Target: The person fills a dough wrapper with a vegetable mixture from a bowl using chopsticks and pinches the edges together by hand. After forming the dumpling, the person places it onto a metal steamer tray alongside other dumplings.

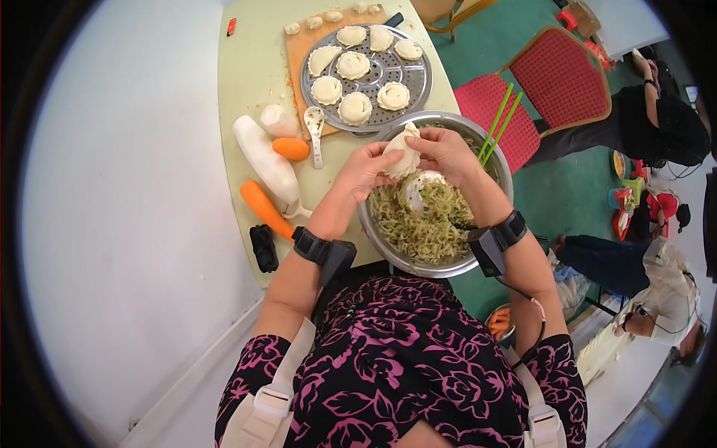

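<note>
A pale dough dumpling (403, 158) with a crimped edge is held over a large metal bowl (377, 224). My left hand (366, 170) pinches its left side, and my right hand (444, 153) grips its upper right edge. Shredded green filling (426, 224) fills the bowl, with a white spoon (415, 193) partly in it. Green chopsticks (497, 123) lean on the bowl's right rim. Beyond the bowl, a round perforated steel tray (377, 75) carries several shaped dumplings (353, 66).
A cutting board (297, 56) lies under the tray. Left of the bowl are a white radish (265, 160), carrots (263, 209), a patterned spoon (317, 134) and a black object (264, 248). A red chair (556, 78) and other people (665, 123) are at the right.
</note>
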A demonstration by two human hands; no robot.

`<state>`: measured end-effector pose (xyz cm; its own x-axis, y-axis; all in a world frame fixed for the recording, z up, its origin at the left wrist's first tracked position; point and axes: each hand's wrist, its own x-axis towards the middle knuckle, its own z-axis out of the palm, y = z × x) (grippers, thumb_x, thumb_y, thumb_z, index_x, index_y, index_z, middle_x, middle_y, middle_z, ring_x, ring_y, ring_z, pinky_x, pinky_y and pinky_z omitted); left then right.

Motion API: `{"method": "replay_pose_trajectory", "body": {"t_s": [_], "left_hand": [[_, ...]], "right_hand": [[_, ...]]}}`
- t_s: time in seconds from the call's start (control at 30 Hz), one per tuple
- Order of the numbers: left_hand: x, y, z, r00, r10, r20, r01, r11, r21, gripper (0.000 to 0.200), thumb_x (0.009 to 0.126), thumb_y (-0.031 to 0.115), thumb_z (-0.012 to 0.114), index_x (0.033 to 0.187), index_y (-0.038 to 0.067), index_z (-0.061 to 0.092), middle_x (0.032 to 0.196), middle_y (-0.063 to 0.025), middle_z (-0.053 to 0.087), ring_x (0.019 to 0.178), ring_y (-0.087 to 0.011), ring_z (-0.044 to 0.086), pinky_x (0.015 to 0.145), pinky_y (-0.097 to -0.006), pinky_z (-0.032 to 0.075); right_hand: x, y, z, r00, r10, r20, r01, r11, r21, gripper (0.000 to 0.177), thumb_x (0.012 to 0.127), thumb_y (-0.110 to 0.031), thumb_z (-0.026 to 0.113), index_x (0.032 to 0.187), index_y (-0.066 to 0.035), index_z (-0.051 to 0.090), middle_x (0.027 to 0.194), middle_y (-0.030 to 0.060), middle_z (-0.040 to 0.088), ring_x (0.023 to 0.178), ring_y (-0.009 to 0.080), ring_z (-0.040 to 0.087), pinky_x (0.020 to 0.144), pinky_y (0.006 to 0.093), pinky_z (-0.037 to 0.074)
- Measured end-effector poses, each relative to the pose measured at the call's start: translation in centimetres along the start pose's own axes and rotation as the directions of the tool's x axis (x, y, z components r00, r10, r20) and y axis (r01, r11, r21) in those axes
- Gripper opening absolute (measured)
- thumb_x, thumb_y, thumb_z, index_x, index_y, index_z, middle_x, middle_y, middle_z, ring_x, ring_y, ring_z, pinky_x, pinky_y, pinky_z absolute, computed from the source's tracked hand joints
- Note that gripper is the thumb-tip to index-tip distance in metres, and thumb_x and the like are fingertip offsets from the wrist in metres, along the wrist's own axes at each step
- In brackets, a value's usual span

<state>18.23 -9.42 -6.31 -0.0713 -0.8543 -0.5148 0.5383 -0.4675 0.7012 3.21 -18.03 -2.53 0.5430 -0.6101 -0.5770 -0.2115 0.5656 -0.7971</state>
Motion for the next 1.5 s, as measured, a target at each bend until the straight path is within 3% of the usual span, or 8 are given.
{"method": "replay_pose_trajectory", "body": {"t_s": [0.33,0.57,0.8,0.9,1.03,1.17,1.33,1.5], "left_hand": [[0.6,-0.3,0.1,0.973,0.227,-0.036,-0.202,0.92,0.337,0.036,0.072,0.007,0.065,0.104,-0.001,0.053,0.086,-0.0053,0.06,0.074,-0.009,0.057,0.062,-0.0208,0.046],[1.0,0.5,-0.2,0.999,-0.049,0.009,0.049,0.997,-0.053,0.031,0.076,0.016,0.064,0.102,0.001,0.055,0.091,-0.0051,0.059,0.077,-0.0107,0.058,0.063,-0.0226,0.047],[4.8,3.5,-0.2,0.998,-0.036,-0.053,0.045,0.98,0.194,0.028,0.077,0.018,0.063,0.098,0.002,0.057,0.09,-0.0062,0.06,0.078,-0.014,0.059,0.066,-0.0254,0.049],[7.7,5.5,-0.1,1.0,0.015,-0.011,-0.014,0.992,0.123,0.028,0.077,0.019,0.062,0.098,0.002,0.056,0.09,-0.0061,0.06,0.075,-0.0142,0.06,0.061,-0.0241,0.049],[10.4,8.4,-0.6,0.999,-0.028,-0.019,0.025,0.991,-0.134,0.041,0.08,0.027,0.058,0.111,0.004,0.045,0.108,-0.0132,0.052,0.096,-0.0227,0.054,0.077,-0.0349,0.045],[11.3,6.6,-3.0,0.997,-0.076,-0.031,0.072,0.991,-0.114,0.044,0.082,0.031,0.055,0.114,0.004,0.04,0.114,-0.0105,0.045,0.096,-0.0233,0.051,0.079,-0.0367,0.044],[8.9,5.8,-3.7,0.991,-0.121,-0.061,0.11,0.981,-0.162,0.028,0.083,0.026,0.054,0.101,0.005,0.05,0.098,-0.0062,0.054,0.088,-0.0192,0.055,0.074,-0.0305,0.045],[8.6,5.5,-4.1,0.996,-0.079,-0.046,0.068,0.979,-0.192,0.028,0.082,0.024,0.055,0.102,0.004,0.051,0.098,-0.0085,0.056,0.087,-0.0203,0.056,0.075,-0.0318,0.046]], "right_hand": [[1.0,1.3,0.3,1.0,0.03,-0.004,-0.031,0.999,-0.021,0.027,0.071,-0.016,0.069,0.091,-0.001,0.058,0.083,0.0051,0.06,0.071,0.0118,0.058,0.061,0.023,0.047],[2.2,0.9,-1.0,0.998,0.047,-0.042,-0.048,0.999,-0.015,0.027,0.071,-0.016,0.069,0.091,-0.001,0.058,0.083,0.006,0.061,0.072,0.0125,0.059,0.062,0.0246,0.049],[3.6,-2.5,-1.6,0.994,0.072,-0.081,-0.074,0.997,-0.016,0.03,0.071,-0.018,0.069,0.093,-0.001,0.057,0.087,0.0067,0.06,0.075,0.0142,0.059,0.064,0.0254,0.049],[6.9,-3.8,-3.2,0.991,0.072,-0.116,-0.069,0.997,0.033,0.031,0.072,-0.015,0.068,0.096,-0.001,0.054,0.088,0.0079,0.06,0.076,0.0164,0.06,0.065,0.0267,0.05],[10.7,-6.1,-5.4,0.978,0.062,-0.199,-0.036,0.991,0.129,0.03,0.073,-0.012,0.066,0.098,-0.001,0.053,0.09,0.0092,0.06,0.076,0.0178,0.06,0.065,0.0271,0.05],[16.7,-4.8,-8.1,0.952,0.079,-0.295,-0.027,0.984,0.177,0.031,0.073,-0.012,0.066,0.097,0.001,0.053,0.091,0.0113,0.059,0.075,0.0199,0.06,0.066,0.0291,0.049],[20.7,-3.6,-8.8,0.937,0.09,-0.338,-0.009,0.972,0.234,0.03,0.071,-0.009,0.067,0.096,0.001,0.053,0.09,0.0125,0.059,0.073,0.0227,0.06,0.062,0.0307,0.049],[21.6,-2.7,-9.2,0.872,-0.164,-0.461,0.044,0.964,-0.261,0.032,0.07,-0.008,0.064,0.097,0.002,0.052,0.094,0.0146,0.058,0.086,0.0236,0.057,0.073,0.0337,0.045]]}}
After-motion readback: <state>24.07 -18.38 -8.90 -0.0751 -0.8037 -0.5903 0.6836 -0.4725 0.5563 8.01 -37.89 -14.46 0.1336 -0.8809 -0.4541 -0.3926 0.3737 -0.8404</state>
